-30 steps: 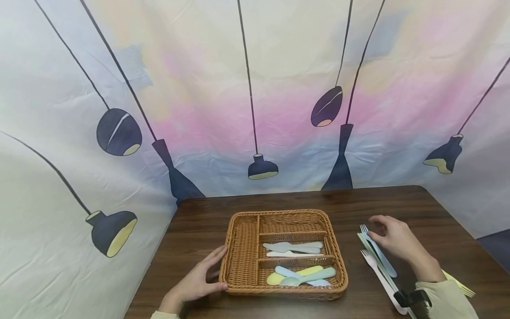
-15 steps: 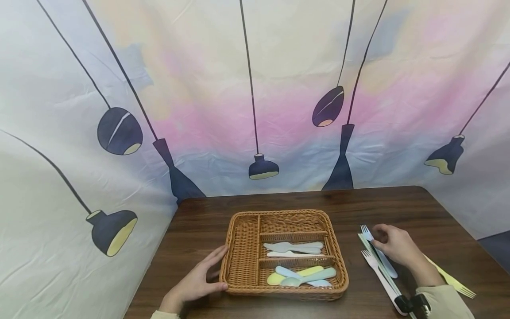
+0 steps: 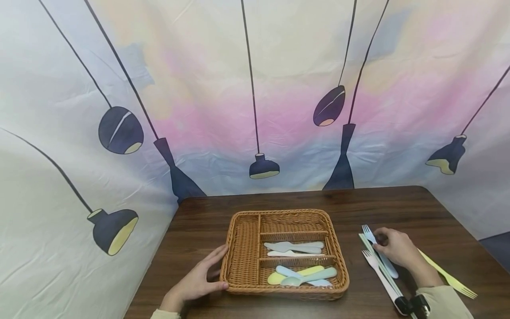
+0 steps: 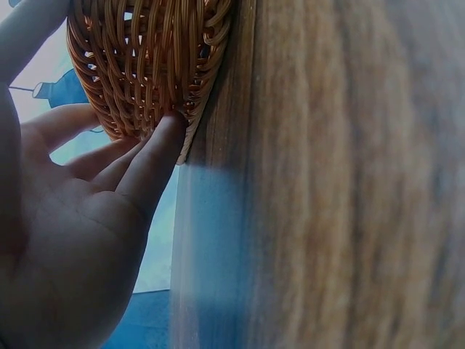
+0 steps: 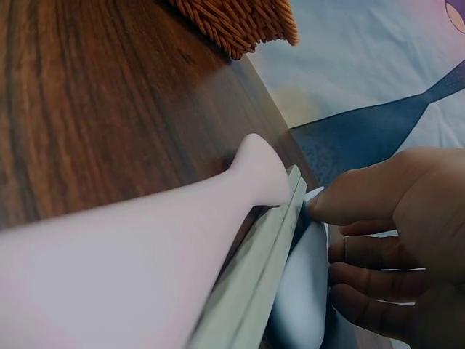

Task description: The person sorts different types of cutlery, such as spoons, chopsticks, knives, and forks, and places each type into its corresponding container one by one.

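Observation:
A wicker basket [image 3: 244, 248] with compartments holds knives [image 3: 295, 248] in the middle right one and spoons [image 3: 307, 275] in the front right one. My left hand [image 3: 199, 277] touches its left side with extended fingers. Right of the basket, my right hand [image 3: 400, 250] has thumb and curled fingers at a light blue fork [image 3: 388, 263]; in the right wrist view, my hand [image 5: 407, 233] pinches it by its edges. Alongside lie pale green chopsticks [image 3: 378, 259] and a pinkish white fork [image 3: 378, 272].
A yellow fork [image 3: 450, 277] lies to the right of my right forearm. The dark wooden table [image 3: 350, 204] ends at the back against a fabric backdrop [image 3: 215, 88] with printed lamps. A black wristband device [image 3: 412, 305] sits over the lower cutlery ends.
My right hand has lowered slightly along the light blue fork, and its fingers have closed in on it. More of the yellow fork shows beside the forearm. My left hand stays at the basket.

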Available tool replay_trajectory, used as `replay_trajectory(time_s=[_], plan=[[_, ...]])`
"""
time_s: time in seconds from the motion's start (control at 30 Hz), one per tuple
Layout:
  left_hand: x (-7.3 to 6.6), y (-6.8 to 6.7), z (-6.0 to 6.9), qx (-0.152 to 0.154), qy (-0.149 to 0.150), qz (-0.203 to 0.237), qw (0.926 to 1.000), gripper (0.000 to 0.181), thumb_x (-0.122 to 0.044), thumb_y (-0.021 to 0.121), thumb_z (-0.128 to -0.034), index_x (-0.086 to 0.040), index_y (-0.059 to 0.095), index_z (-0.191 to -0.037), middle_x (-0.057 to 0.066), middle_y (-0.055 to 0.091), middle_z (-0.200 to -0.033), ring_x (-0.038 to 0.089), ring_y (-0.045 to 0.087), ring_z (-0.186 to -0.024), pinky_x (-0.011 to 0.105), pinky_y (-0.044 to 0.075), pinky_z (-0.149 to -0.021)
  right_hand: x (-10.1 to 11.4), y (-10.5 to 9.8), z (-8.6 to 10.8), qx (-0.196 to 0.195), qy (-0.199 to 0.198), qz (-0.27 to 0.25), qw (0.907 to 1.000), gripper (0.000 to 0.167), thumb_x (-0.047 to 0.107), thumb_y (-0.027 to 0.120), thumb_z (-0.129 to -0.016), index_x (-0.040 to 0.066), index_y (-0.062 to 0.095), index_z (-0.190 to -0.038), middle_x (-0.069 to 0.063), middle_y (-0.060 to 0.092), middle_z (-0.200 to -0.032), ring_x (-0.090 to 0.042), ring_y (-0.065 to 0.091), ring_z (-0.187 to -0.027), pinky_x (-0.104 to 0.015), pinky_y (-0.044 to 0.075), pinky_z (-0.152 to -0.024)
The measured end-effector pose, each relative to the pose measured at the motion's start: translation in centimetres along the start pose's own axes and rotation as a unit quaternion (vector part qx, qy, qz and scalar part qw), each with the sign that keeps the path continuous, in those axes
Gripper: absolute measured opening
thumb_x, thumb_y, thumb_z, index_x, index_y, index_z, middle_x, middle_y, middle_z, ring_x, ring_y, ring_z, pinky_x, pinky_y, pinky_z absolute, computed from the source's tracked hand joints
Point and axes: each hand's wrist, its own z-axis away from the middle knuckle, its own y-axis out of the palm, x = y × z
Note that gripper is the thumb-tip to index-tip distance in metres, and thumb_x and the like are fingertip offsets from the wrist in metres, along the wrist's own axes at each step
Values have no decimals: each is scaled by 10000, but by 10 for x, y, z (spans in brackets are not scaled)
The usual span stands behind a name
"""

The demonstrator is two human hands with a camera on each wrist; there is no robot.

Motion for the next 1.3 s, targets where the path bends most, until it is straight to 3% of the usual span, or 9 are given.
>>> replay_trajectory(time_s=[0.23,0.37,0.87,1.03,1.3], plan=[[0,0,0,22,-3,70,10000,911,-217,778,-842,-111,226,-1559,189,156,-1610,467,232,-1393,316,480,-1008,-2,-2,1,-8,-154,151,9998,261,28,732,-759,-56,692,-1002,-132,688,-830,-244,623,-743,-440,514,-610],[0,1,0,48,-13,177,9998,909,-207,774,-846,-114,220,-1561,195,146,-1610,471,227,-1392,325,493,-999,-4,-4,2,-21,-162,230,9996,233,-30,693,-756,-34,707,-988,-142,684,-834,-225,586,-720,-410,478,-579],[0,0,0,58,33,70,10000,908,-208,773,-847,-117,219,-1561,195,150,-1609,477,223,-1394,300,488,-998,-6,-3,3,-120,-116,130,9998,239,-38,698,-743,-34,712,-981,-154,692,-829,-202,596,-693,-332,442,-534],[0,0,0,88,48,204,9997,908,-197,767,-851,-117,209,-1563,202,135,-1610,483,220,-1389,257,480,-991,-7,-4,3,-125,-144,130,9997,239,-47,697,-742,-44,709,-981,-163,693,-835,-208,612,-699,-324,448,-532],[1,1,-1,120,83,439,9989,906,-175,761,-857,-101,198,-1563,214,115,-1609,475,231,-1385,280,488,-989,-4,-12,1,5,-147,55,9999,254,-47,687,-765,-53,703,-1018,-207,695,-897,-205,619,-707,-301,435,-514]])
